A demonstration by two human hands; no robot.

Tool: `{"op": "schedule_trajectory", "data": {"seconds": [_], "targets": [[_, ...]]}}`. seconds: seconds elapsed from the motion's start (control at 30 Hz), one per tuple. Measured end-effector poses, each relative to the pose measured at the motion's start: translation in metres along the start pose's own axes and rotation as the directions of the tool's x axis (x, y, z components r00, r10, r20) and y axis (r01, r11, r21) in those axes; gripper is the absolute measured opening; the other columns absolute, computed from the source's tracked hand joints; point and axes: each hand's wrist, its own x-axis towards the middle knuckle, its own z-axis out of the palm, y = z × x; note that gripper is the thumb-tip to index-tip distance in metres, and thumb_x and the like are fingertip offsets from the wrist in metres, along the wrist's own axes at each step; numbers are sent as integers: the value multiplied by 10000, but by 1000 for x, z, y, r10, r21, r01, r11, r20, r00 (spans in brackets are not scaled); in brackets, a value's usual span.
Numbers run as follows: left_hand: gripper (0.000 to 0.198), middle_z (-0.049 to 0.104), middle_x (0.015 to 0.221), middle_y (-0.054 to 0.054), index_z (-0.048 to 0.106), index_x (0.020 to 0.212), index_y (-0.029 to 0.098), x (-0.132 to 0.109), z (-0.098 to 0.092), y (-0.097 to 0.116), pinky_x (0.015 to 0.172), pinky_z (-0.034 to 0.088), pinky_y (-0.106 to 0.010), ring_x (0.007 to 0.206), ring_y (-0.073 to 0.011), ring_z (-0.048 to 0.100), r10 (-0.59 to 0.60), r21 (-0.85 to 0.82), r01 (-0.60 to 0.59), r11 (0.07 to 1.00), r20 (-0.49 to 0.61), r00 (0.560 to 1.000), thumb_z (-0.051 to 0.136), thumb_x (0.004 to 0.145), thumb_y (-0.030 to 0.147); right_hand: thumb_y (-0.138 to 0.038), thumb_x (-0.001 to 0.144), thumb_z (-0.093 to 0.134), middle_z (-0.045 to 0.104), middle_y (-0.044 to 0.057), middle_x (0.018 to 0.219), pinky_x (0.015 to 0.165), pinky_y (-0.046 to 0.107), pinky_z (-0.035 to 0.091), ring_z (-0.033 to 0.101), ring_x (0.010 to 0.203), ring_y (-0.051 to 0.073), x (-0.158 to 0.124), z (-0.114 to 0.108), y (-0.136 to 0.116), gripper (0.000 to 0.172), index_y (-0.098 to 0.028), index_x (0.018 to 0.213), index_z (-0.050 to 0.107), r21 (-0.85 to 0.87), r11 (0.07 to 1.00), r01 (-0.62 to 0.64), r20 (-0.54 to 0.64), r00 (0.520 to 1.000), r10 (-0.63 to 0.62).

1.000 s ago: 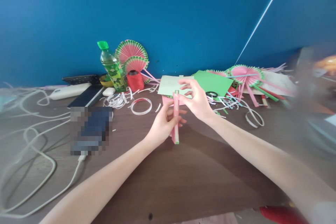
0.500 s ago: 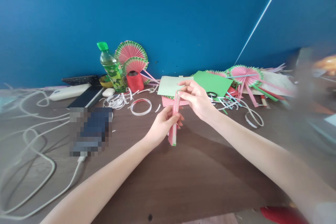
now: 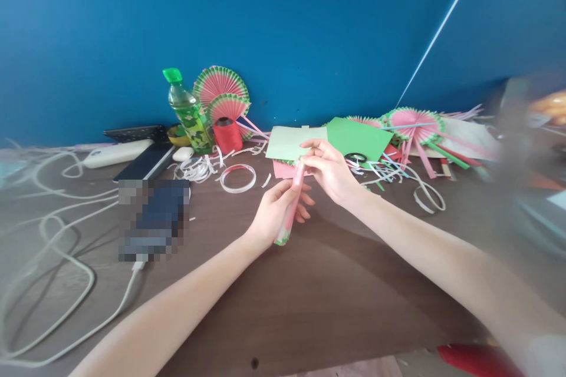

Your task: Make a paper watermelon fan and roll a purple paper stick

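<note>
Above the table, a narrow folded stack of pink paper with green and white ends slants between my hands. My left hand is closed round its middle, thumb on the near side and some fingers showing beyond it. At the upper end, my right hand pinches the stack between thumb and fingers. Behind them lie a pale green sheet, a brighter green sheet and a piece of pink paper.
Pleated pink-and-green paper fans lean on the blue wall beside a green-capped bottle and a red spool. A tape roll, white paper scraps and a black ring lie nearby. Cables and a blurred-out device occupy the left.
The stack's lower end has swung left and its face has turned, so it slants more. My left hand has rolled with it; my right hand stays at the top end, slightly lower.
</note>
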Motion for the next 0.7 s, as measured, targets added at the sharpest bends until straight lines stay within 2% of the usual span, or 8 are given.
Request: {"op": "schedule_trajectory", "data": {"seconds": [0.07,0.2,0.3,0.43,0.6,0.67,0.7], "targets": [[230,616,686,-22,571,875,126,1,-2,-3,455,448,-221,463,-94,553,-6,-4,6,1000,-9,1000,506,810,337,-225,685,585,487,-65,637,621,277,432,517,617,102,-1,0,3,255,-202,913,473,3,1000,-23,30,999,23],[227,609,666,-14,547,858,127,4,-7,-10,454,460,-218,460,-97,563,6,-21,-7,1000,-48,999,510,808,345,-294,718,606,550,-55,715,610,281,435,539,636,108,-5,0,9,365,-237,1021,411,-61,993,-98,169,980,107],[210,620,674,-17,521,784,133,5,-8,-13,449,460,-208,455,-84,550,29,2,-29,1000,-76,997,529,801,343,-227,665,662,538,-66,687,560,267,427,532,598,109,-8,1,14,472,-246,1049,390,-140,989,-55,231,969,86],[218,640,698,-27,534,768,130,5,-7,-14,443,449,-194,449,-64,519,31,35,-28,999,-71,997,541,801,345,-179,664,638,518,-66,696,526,255,426,516,573,102,-9,3,19,494,-258,1075,375,-155,988,9,204,979,23],[269,643,687,-40,568,822,112,5,-8,-13,442,444,-194,454,-67,515,-4,36,7,999,-61,998,546,799,379,-188,669,613,502,-72,686,574,288,455,517,566,103,-7,4,24,500,-252,1084,341,-102,993,-67,151,985,82],[281,648,696,-48,570,832,110,7,-9,-15,438,438,-193,452,-65,509,-5,32,7,999,-81,997,551,794,387,-232,710,596,521,-49,722,620,316,463,533,606,118,-7,3,25,457,-245,1091,345,-184,983,-10,132,991,35],[284,650,703,-50,569,837,110,7,-10,-15,435,431,-190,450,-62,505,-3,30,6,1000,-97,995,553,791,390,-257,730,591,536,-24,779,651,329,464,546,660,131,-7,1,25,428,-243,1090,361,-263,963,59,99,994,-34]]}}
